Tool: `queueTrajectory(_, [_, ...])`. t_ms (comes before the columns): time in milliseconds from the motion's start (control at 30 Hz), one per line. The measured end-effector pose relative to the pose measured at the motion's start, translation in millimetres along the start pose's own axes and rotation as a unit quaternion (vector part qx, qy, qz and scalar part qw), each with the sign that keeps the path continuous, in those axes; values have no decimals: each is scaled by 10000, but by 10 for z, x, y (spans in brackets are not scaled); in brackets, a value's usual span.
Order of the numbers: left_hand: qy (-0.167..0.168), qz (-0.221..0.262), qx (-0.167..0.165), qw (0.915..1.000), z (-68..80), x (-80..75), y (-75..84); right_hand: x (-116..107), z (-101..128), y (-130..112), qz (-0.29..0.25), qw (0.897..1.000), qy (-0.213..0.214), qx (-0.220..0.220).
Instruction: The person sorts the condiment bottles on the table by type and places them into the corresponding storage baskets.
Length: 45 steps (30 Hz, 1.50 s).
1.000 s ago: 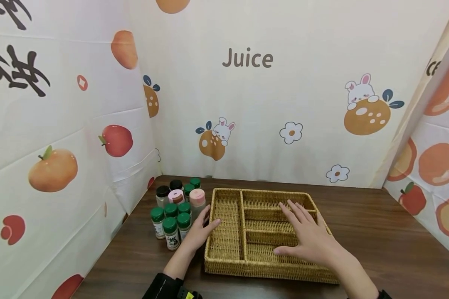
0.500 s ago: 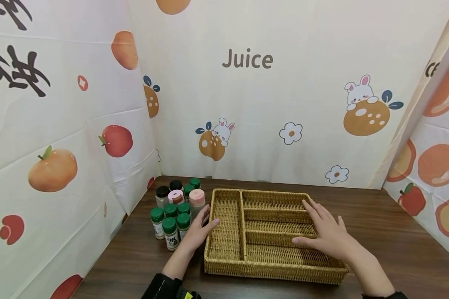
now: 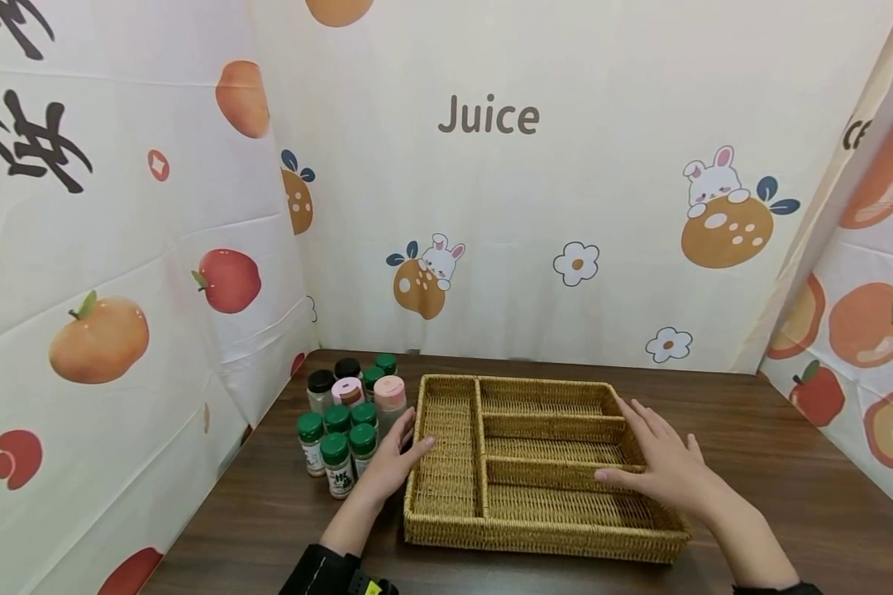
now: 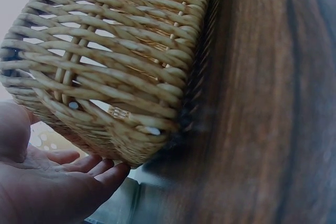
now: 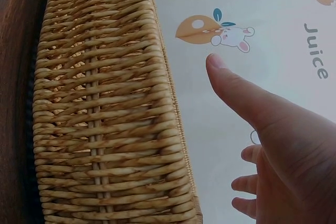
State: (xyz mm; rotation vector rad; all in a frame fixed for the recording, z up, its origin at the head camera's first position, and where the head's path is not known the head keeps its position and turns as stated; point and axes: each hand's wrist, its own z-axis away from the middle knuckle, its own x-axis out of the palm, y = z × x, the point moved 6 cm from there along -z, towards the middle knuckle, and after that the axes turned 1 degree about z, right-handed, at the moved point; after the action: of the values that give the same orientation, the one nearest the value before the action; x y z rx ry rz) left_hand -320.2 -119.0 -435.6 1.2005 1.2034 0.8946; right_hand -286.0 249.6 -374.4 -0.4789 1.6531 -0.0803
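Observation:
A woven wicker tray (image 3: 543,539) with compartments lies on the wooden table, nothing inside it. My left hand (image 3: 389,475) is at its left side, thumb over the rim and fingers along the outside. In the left wrist view those fingers (image 4: 89,169) look straight and relaxed beside the wicker wall (image 4: 121,72). Over the tray's right side is my right hand (image 3: 666,467), fingers spread, thumb reaching inward above a compartment. The right wrist view has the thumb (image 5: 236,87) extended and apart from the wicker wall (image 5: 115,108). Whether the right fingertips touch the rim cannot be told.
Several green-lidded seasoning jars (image 3: 338,471) stand left of the tray, close to my left hand. Behind them are a pink-lidded jar (image 3: 390,395) and black-lidded jars (image 3: 320,390). Printed fabric (image 3: 491,207) encloses the table (image 3: 774,463) at the back and sides.
My right hand has moved right, from above the tray's compartments to its right rim. The left hand and the tray have stayed in place.

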Motion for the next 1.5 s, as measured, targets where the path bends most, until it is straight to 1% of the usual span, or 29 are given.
queueTrajectory(33, [-3,-8,-2,10000,0,2,3,0,3,3,-4,10000,5,1])
queueTrajectory(67, [14,113,-43,9999,-3,4,2,0,7,4,-3,10000,10,2])
queueTrajectory(167, [33,147,-82,9999,3,12,19,2,15,10,-7,10000,25,8])
queueTrajectory(500, [41,128,-61,9999,6,2,19,14,20,42,18,10000,27,33])
queueTrajectory(800, [25,108,-12,9999,12,2,27,43,32,97,-108,9999,-27,27])
queueTrajectory(1200, [58,40,-106,9999,6,-5,15,45,47,109,-196,9998,-10,-43])
queueTrajectory(1500, [67,1,-84,9999,4,-2,-2,55,55,129,-215,9998,23,-45])
